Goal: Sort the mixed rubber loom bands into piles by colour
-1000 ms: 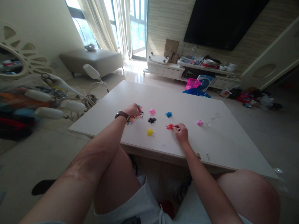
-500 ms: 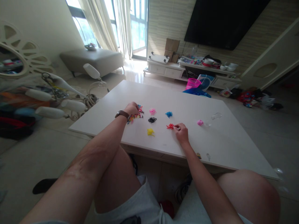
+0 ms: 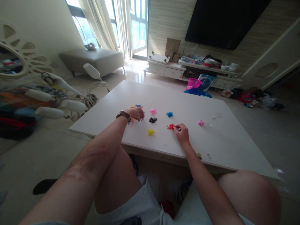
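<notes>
Small coloured bits that look like rubber bands lie on the white table (image 3: 199,109) in separate piles. My left hand (image 3: 137,113), with a watch on its wrist, covers most of a mixed-colour pile (image 3: 138,106). Its fingers are bent down together near a small dark piece, and what they pinch is too small to name. Close to the right of it are a pink pile (image 3: 153,111), a black pile (image 3: 152,120) and a yellow pile (image 3: 151,132). My right hand (image 3: 182,132) rests with closed fingertips touching the red pile (image 3: 171,127); their contents are hidden. Behind that sits a blue pile (image 3: 169,115).
On the table's right side lie a pink object (image 3: 201,123) and a clear plastic container (image 3: 217,116). A small yellow figure (image 3: 199,156) is near the front edge. Lamp arms with white shades (image 3: 74,106) stand beside the table's left edge.
My left hand has shifted slightly right and toward me, from the back of the mixed pile to its right edge. My right hand has stayed at the red pile.
</notes>
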Available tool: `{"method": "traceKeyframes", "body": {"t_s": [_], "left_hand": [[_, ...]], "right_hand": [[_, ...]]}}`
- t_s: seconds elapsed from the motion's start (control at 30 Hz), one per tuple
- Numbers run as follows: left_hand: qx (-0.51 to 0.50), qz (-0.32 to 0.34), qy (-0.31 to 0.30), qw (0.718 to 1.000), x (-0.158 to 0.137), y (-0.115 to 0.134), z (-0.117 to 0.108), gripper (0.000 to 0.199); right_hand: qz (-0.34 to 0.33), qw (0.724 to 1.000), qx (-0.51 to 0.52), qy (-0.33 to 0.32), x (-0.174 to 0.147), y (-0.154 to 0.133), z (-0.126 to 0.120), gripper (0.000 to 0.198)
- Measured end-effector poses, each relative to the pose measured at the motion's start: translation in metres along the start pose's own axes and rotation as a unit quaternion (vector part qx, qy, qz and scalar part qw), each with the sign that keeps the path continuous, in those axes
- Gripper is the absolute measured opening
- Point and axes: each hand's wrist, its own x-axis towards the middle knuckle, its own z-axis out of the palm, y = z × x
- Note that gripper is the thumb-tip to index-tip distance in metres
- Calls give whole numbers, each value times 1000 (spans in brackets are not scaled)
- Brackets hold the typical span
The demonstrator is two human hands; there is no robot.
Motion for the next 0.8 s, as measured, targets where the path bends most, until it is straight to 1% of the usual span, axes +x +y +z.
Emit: {"method": "traceKeyframes", "body": {"t_s": [0.07,0.17,0.33,0.43,0.6,0.8], "left_hand": [[-4,-9,19,1000,1,-3,-1,33],[-31,-23,65,997,1,-6,-2,32],[-69,-12,111,991,-1,-3,-3,30],[-88,14,119,989,-3,3,2,28],[-110,75,100,986,-2,16,13,22],[-85,105,136,982,-6,41,23,15]], "right_hand": [[1,1000,-1,0,0,-1,0,10],[1,1000,2,-2,0,-2,-1,10],[9,1000,4,-6,0,-3,-1,10],[7,1000,5,-6,0,-3,-1,10],[6,1000,4,-5,0,-3,-1,9],[6,1000,4,-7,0,-5,-2,10]]}}
